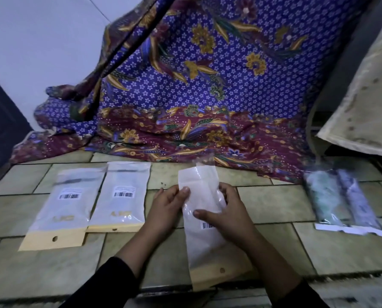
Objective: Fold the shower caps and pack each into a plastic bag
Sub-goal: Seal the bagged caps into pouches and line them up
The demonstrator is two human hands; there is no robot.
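The left grip (pixel 166 205) and right grip (pixel 228 212) each pinch an edge of the plastic bag (pixel 205 247); easing either thumb could let it slip.

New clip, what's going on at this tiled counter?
A person holds a plastic bag above the tiled surface. The left hand pinches its upper left edge and the right hand grips its right side, thumb across the front. A pale folded piece, probably a shower cap, sticks out of the far end. Two flat bags lie to the left and two filled bags to the right.
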